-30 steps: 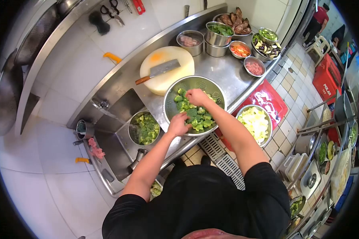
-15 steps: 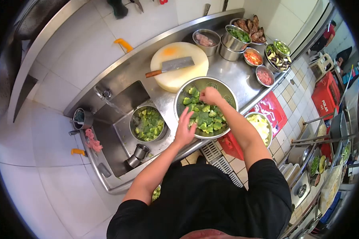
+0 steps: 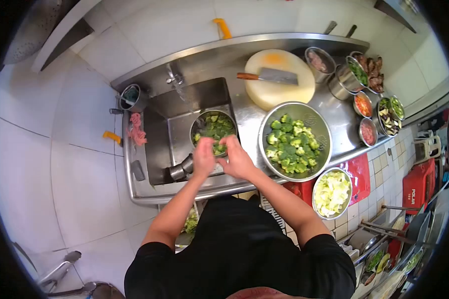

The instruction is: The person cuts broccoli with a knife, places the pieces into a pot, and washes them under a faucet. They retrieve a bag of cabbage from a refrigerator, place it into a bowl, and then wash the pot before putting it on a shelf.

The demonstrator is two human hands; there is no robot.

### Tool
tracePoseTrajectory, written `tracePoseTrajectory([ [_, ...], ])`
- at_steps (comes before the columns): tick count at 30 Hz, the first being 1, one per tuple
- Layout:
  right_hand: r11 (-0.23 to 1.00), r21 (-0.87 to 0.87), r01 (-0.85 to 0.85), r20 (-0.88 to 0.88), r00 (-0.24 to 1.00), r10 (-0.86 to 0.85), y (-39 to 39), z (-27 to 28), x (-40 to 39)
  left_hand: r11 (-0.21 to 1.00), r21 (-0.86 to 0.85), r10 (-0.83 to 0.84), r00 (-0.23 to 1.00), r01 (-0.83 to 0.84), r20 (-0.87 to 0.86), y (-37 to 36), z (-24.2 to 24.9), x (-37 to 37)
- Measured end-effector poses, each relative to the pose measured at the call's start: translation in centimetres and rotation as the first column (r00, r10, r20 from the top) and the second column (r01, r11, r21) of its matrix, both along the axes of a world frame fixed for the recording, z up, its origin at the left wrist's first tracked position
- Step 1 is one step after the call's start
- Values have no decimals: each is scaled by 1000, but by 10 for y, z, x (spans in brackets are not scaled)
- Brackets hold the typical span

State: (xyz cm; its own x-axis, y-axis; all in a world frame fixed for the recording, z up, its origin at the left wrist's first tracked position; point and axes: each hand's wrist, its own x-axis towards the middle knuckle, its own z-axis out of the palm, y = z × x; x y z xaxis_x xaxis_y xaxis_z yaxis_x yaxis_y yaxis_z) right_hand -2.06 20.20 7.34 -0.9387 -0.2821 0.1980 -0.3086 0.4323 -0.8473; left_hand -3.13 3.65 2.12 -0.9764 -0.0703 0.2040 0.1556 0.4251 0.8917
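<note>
A metal pot [image 3: 194,133] of broccoli florets [image 3: 217,126] in water stands in the sink. My left hand [image 3: 204,158] is at the near rim of the pot, its fingers stretched towards the broccoli. Close beside it, my right hand [image 3: 237,158] has its thumb apart from its fingers, with nothing visible in it. Both hands cover the pot's near edge. To the right, a perforated metal colander [image 3: 324,130] holds a heap of cut broccoli [image 3: 294,144].
Water runs from the tap [image 3: 173,78]. A cleaver [image 3: 279,75] lies on the round cutting board [image 3: 264,97]. Bowls of carrot [image 3: 363,104] and raw meat [image 3: 368,132] stand at right; a bowl of pale chopped vegetable [image 3: 332,193] sits below the counter. Small metal cups [image 3: 181,169] lie in the sink.
Both hands have left the colander and moved left to the pot in the sink. The head view has shifted, so the counter appears further right.
</note>
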Motion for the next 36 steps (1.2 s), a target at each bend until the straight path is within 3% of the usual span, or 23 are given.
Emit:
tracePoseTrajectory([
  [1,995,72,-71,123,990,62,-7,-2,5,993,-98,59,997,-63,-42,-42,-20,-3],
  [2,985,92,-146,178,976,128,-12,-16,5,923,-358,111,988,-141,-104,-80,-23,-8],
  [3,970,105,-218,235,953,189,-17,-33,3,780,-589,135,976,-212,-171,-115,-27,-13],
  [4,963,152,-221,319,934,163,-20,-49,-3,776,-600,131,980,-196,-150,-144,-41,-16],
  [6,944,275,-182,432,901,48,-34,-81,-21,394,-781,403,855,-484,-326,-190,-81,-25],
  [7,938,317,-138,424,906,-10,-42,-102,-34,399,-792,392,867,-462,-308,-195,-88,-37],
  [9,927,373,-32,458,875,-154,-58,-143,-64,815,-564,188,981,-134,39,-192,-109,-51],
  [10,921,388,24,441,873,-208,-66,-167,-81,934,-356,128,958,-30,255,-183,-136,-57],
  [11,912,404,79,420,869,-261,-73,-194,-99,964,-250,-7,955,85,298,-168,-160,-63],
  [13,895,419,152,360,877,-318,-82,-241,-131,932,-230,-188,915,281,357,-127,-182,-85],
  [14,873,468,140,438,821,-366,-88,-236,-147,857,-387,-301,940,340,161,-114,-196,-100],
  [16,841,519,154,381,839,-389,-90,-268,-173,824,-421,-357,924,380,135,-88,-210,-139],
  [19,810,552,197,321,847,-424,-80,-301,-192,789,-368,-412,868,492,276,-83,-235,-198],
  [23,869,392,302,329,836,-439,-74,-287,-173,737,-470,-25,713,486,700,-141,-227,-246],
  [25,826,402,395,183,849,-495,-73,-297,-147,850,-349,-205,858,395,471,-218,-330,-243],
  [26,819,408,402,187,842,-507,-73,-301,-140,846,-343,-218,852,408,477,-218,-339,-250],
  [28,858,422,292,151,911,-384,-71,-305,-134,919,-334,-3,849,211,529,-210,-355,-269],
  [29,848,433,306,151,902,-403,-70,-310,-134,918,-323,-25,846,230,533,-204,-366,-284],
  [30,838,436,328,126,900,-418,-72,-309,-136,749,-571,-188,935,335,301,-195,-379,-301],
  [31,822,443,357,102,891,-442,-75,-311,-133,529,-786,-415,905,321,91,-184,-388,-312],
  [32,821,453,347,147,879,-453,-74,-315,-132,533,-770,-450,888,351,93,-174,-395,-319],
  [35,779,546,309,182,864,-470,-76,-315,-130,355,-836,-536,824,418,184,-156,-407,-342],
  [36,780,544,310,189,860,-473,-77,-315,-130,397,-746,-397,833,535,386,-163,-426,-340],
])
